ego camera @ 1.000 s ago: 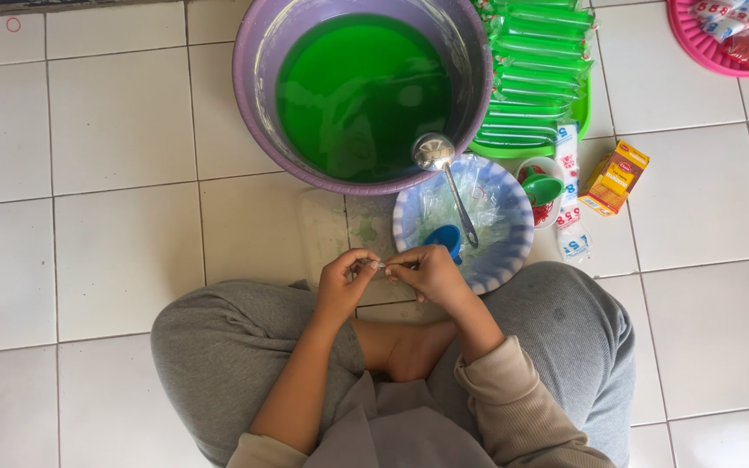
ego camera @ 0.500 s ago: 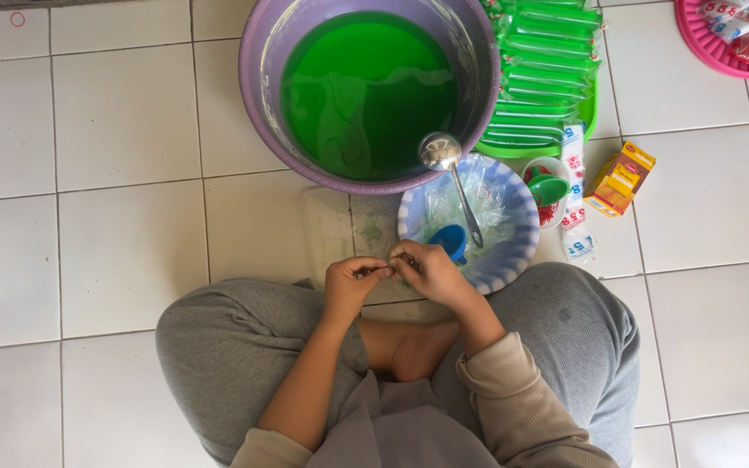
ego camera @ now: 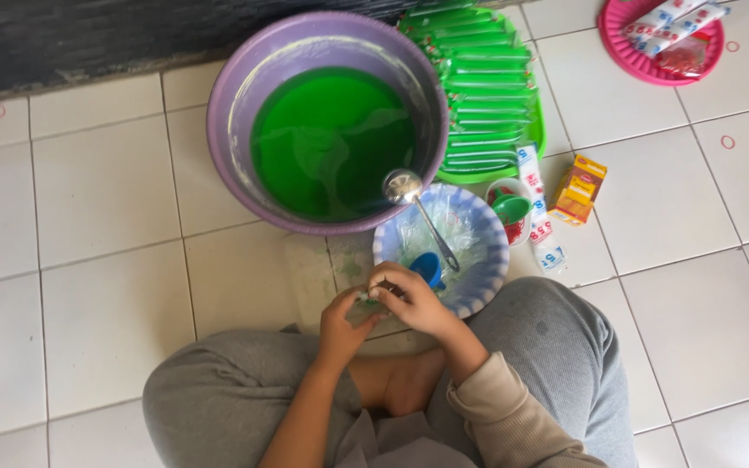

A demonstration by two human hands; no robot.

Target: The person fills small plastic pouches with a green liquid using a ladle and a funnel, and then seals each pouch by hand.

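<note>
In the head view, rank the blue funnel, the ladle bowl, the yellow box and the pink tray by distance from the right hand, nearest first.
1. Blue funnel: just above the right hand, in the blue-rimmed bowl.
2. Ladle bowl: higher, at the purple basin's rim.
3. Yellow box: up and to the right, on the tiles.
4. Pink tray: top right corner.

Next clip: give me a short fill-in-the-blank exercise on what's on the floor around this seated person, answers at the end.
1. The liquid in the purple basin is coloured ____.
2. The metal ladle rests with its handle over the blue-and-white ____, its bowl at the basin's edge.
3. The left hand and right hand meet over the person's ____ legs.
4. The small carton beside the sachets is yellow and ____.

Missing words: green; bowl; crossed; orange
</note>
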